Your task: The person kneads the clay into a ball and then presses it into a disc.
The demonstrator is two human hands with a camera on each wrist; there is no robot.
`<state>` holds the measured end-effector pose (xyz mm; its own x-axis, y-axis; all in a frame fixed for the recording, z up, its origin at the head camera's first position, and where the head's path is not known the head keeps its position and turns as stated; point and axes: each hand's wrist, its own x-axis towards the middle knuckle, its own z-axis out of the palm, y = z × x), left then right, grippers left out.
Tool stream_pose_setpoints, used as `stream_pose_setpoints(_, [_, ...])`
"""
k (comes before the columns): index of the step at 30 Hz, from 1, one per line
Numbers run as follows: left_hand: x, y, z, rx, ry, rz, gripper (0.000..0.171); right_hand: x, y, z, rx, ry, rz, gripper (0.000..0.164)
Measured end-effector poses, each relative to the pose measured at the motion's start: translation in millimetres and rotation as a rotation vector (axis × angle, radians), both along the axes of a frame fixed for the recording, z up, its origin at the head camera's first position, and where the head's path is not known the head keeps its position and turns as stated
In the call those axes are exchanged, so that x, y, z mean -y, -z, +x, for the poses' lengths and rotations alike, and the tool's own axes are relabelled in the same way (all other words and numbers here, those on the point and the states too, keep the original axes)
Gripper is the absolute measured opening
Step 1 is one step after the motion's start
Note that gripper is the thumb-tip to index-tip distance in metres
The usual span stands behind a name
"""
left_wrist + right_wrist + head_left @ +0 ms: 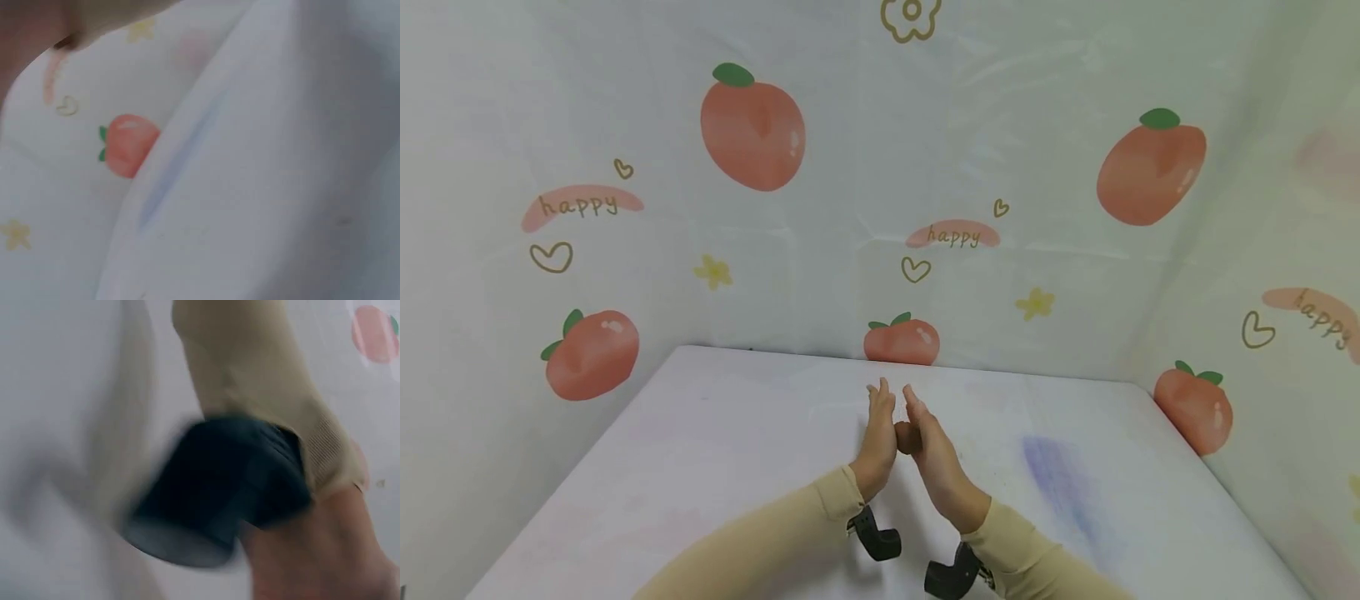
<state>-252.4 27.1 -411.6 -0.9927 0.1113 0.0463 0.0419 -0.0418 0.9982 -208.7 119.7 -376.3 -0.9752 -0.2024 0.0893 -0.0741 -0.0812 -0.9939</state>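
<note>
Between the two palms sits a small round brown lump (907,437), partly covered by the right hand; its exact kind I cannot tell. My left hand (877,437) stands upright on its left side with straight fingers pointing up and away. From the right, my right hand (942,467) presses toward it, fingers extended and palm facing the other palm. Both hands are over the middle of the white table. In the right wrist view, the left wrist (319,550) and its beige sleeve (250,362) appear blurred; the lump is outside that view.
A black wrist camera (880,542) hangs under the left wrist, with another black camera (951,575) under the right. The white table (737,417) carries a bluish-purple smear (1060,475) at right. A fruit-printed white curtain (820,250) stands behind and at the sides.
</note>
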Motion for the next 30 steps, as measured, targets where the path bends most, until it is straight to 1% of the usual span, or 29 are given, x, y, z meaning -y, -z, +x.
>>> stream_pose_setpoints(3, [-7,6.6,15.2,-0.016,0.045,-0.007,0.059,-7,-4.4,-7.9,0.005,0.042,-0.012,0.056])
stream_pose_setpoints(5, [-13,6.4,27.1,-0.041,0.08,0.008,0.057,-11,-6.2,-15.7,0.024,0.07,-0.027,0.057])
stream_pose_setpoints(6, [-15,5.0,32.5,-0.049,0.097,0.02,0.056,-13,-6.5,-19.9,0.027,0.085,-0.032,0.057])
stream_pose_setpoints(8, [-18,0.3,41.8,-0.066,0.128,0.053,0.054,-16,-5.3,-27.1,0.026,0.113,-0.009,0.057])
stream_pose_setpoints(9, [-18,-2.6,44.9,-0.072,0.139,0.069,0.054,-17,-4.0,-29.8,0.031,0.12,0.002,0.058])
stream_pose_setpoints(11, [-18,-10.4,49.0,-0.09,0.168,0.086,0.055,-19,0.2,-33.2,0.042,0.126,0.015,0.06])
stream_pose_setpoints(13, [-18,-18.8,50.3,-0.12,0.181,0.092,0.056,-20,6.0,-34.6,0.065,0.11,0.02,0.061])
stream_pose_setpoints(15, [-17,-26.3,49.0,-0.142,0.183,0.089,0.057,-19,11.9,-34.0,0.084,0.09,0.003,0.061])
stream_pose_setpoints(17, [-15,-31.5,44.3,-0.164,0.164,0.088,0.057,-18,16.2,-31.0,0.08,0.063,-0.02,0.06])
stream_pose_setpoints(19, [-13,-35.0,36.9,-0.168,0.129,0.09,0.056,-15,18.8,-26.4,0.053,0.034,-0.028,0.059])
stream_pose_setpoints(22, [-9,-36.2,21.1,-0.157,0.062,0.104,0.055,-8,19.6,-15.0,0.031,-0.016,-0.008,0.059])
stream_pose_setpoints(24, [-6,-35.1,11.5,-0.112,0.03,0.117,0.057,-4,18.3,-7.3,0.038,-0.042,0.006,0.058])
stream_pose_setpoints(26, [-4,-31.4,4.4,-0.039,0.016,0.128,0.061,0,14.3,-2.4,0.057,-0.043,0.013,0.061])
stream_pose_setpoints(28, [-3,-25.6,1.3,0.034,0.014,0.142,0.066,1,8.4,-1.8,0.079,-0.014,-0.01,0.066])
stream_pose_setpoints(30, [-4,-18.3,1.9,0.09,0.02,0.155,0.072,1,2.2,-4.1,0.085,0.013,-0.027,0.067])
